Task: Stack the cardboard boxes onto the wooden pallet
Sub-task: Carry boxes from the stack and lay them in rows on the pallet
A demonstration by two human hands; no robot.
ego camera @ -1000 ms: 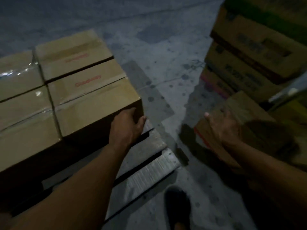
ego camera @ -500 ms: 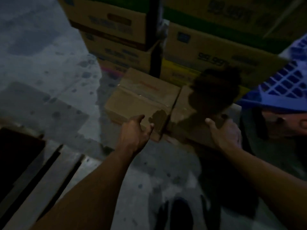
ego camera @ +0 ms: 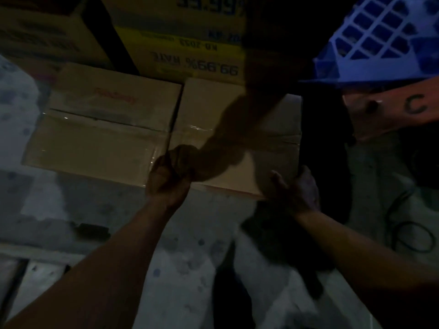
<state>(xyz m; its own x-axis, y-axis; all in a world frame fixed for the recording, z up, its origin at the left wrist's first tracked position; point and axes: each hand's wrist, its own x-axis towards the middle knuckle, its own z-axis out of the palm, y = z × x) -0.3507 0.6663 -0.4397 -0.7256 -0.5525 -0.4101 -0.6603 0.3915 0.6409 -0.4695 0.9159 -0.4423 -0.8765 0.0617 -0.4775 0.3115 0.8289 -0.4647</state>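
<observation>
The gripped box (ego camera: 204,103), plain brown cardboard with clear tape along its top seam, sits on the concrete floor (ego camera: 190,257). A dark shadow falls across much of its top.

The left hand (ego camera: 168,179) is curled over the box's near left corner, its fingers tucked into the gap beside the neighbouring box (ego camera: 107,129). The right hand (ego camera: 297,188) clasps the near right corner, with the thumb on the near face and the fingers wrapped around the side edge.

The neighbouring box touches the gripped box's left side. It carries a red printed word on its lid that is too blurred to read.

Directly behind the gripped box stands a yellow carton (ego camera: 180,51) whose print appears upside down: "99.99% RATE", with smaller lines above it that are unclear.

Up and to the right of the box is a blue plastic lattice pallet (ego camera: 380,36), and beneath that an orange surface (ego camera: 403,110) marked with a black "C".

The wooden pallet (ego camera: 35,281) shows only as pale planks well to the near left of the box.
</observation>
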